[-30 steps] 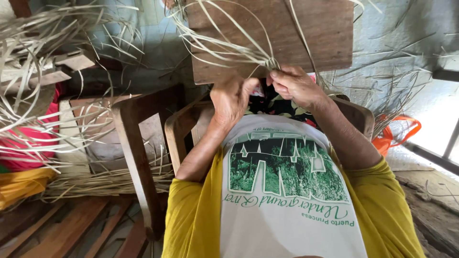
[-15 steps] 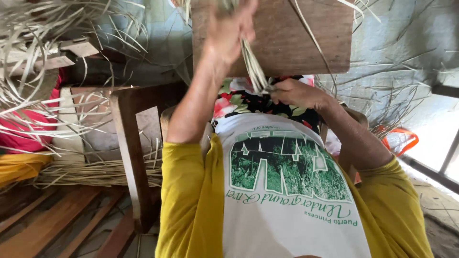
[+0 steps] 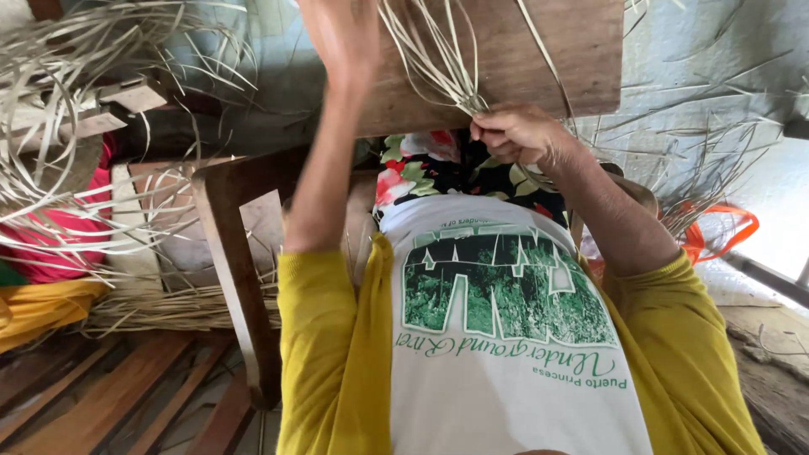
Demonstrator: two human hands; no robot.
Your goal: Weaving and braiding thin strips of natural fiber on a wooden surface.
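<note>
Many pale strips [image 3: 438, 63] of dried leaf, thin, flat and straw-coloured, fan out at 12 o'clock in front of a brown wooden board [image 3: 539, 50]. They spread wide at their upper ends and narrow into one tight bunch at the lower end.

Our right hand [image 3: 521, 135] sits just right of centre, at about 1 o'clock, with its fingers [image 3: 489, 133] closed on that narrow end, so the bunch runs up and to the left out of the grip. Our left hand [image 3: 341, 34] is raised at 11 o'clock against the board, to the left of the fanned strips. It is blurred and cut by the upper edge, so we cannot tell whether its fingers are open or have hold of a strip.

Below the hands we see our white shirt [image 3: 506, 371] with yellow sleeves. It carries a blocky green picture panel with a line of green script lettering under it, all upside down to us. A floral cloth [image 3: 421, 164] in red, green and black lies between the shirt and the board.

At 9 o'clock a loose heap of more strips [image 3: 76, 109] lies over red and yellow cloth, with a dark wooden chair frame [image 3: 232, 253] beside it. An orange strap [image 3: 716, 227] shows at 3 o'clock.
</note>
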